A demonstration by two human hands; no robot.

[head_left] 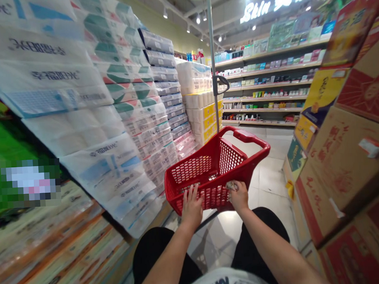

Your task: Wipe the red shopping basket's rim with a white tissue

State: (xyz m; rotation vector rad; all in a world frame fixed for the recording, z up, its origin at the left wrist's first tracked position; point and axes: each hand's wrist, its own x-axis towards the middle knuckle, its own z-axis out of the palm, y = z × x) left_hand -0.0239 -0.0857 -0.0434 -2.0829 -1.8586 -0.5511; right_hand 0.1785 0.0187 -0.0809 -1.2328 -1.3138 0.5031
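A red plastic shopping cart basket with perforated walls stands in front of my knees. My left hand lies against its near side, fingers spread out over the rim and wall. Farther right on the same side, my right hand presses a small, crumpled greyish cloth to the basket, fingers closed around it. The cart's red handle rises at the far right end. Through the lattice, the basket's inside shows no goods.
Tall stacks of wrapped tissue packs line the left. Cardboard cartons are piled on the right. A metal pole with a black bracket rises behind the cart. Shelves of small products fill the back, beyond a tiled floor.
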